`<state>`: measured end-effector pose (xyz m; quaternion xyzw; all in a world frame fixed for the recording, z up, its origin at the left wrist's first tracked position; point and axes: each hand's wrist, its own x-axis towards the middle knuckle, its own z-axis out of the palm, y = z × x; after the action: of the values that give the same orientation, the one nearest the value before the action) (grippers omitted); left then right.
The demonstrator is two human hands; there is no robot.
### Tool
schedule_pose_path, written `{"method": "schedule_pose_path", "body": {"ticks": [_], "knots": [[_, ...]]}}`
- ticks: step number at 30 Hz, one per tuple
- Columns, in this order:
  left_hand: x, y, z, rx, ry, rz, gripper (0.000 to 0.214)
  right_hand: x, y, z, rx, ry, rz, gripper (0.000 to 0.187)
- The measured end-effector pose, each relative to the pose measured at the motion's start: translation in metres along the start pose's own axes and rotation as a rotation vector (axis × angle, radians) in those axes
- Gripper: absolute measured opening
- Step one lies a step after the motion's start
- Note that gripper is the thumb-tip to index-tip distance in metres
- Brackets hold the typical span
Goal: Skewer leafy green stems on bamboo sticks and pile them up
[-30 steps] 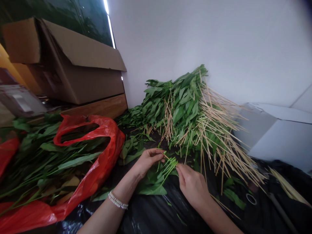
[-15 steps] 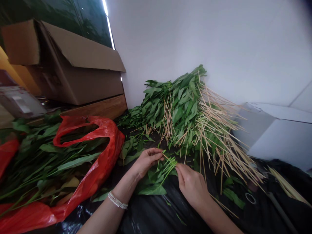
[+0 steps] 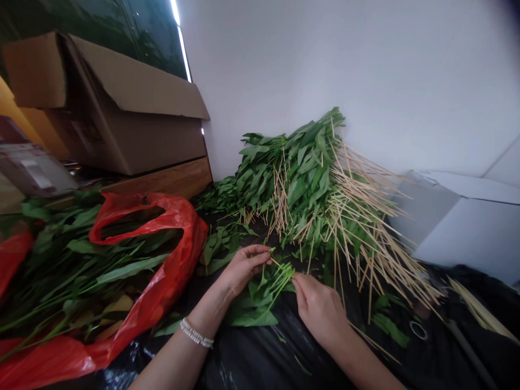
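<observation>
In front of me, several green leaf stalks [image 3: 284, 273] sit in a row along a thin wooden skewer [image 3: 275, 261]. Their broad leaves [image 3: 254, 311] hang down over black plastic. My left hand [image 3: 246, 268], with a beaded bracelet at the wrist, pinches a short green stem [image 3: 272, 250] at the skewer's bare end. My right hand [image 3: 319, 306] is closed at the other end of the row, where its fingers hide the rest of the skewer.
Bundles of leaves on skewers [image 3: 309, 173] lean against the white wall, sticks pointing right. A red plastic bag [image 3: 190, 227] with loose leafy stems lies at left, near a cardboard box [image 3: 154, 138]. A white box [image 3: 467, 227] and a tape-like ring [image 3: 418, 330] are at right.
Almost nothing differs. Both hands keep their grip, with only a very slight shift of the left fingers at the stem.
</observation>
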<state>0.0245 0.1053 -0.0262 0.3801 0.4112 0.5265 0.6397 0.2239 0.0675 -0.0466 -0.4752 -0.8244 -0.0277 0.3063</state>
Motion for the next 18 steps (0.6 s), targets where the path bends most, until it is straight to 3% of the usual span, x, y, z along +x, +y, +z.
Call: {"method": "schedule_pose_path", "body": {"ticks": [18], "knots": [[0.0025, 0.0002, 0.0012, 0.165, 0.126, 0.042, 0.03, -0.0013, 0.0017, 0.0041, -0.033, -0.036, -0.001, 0.026]]}}
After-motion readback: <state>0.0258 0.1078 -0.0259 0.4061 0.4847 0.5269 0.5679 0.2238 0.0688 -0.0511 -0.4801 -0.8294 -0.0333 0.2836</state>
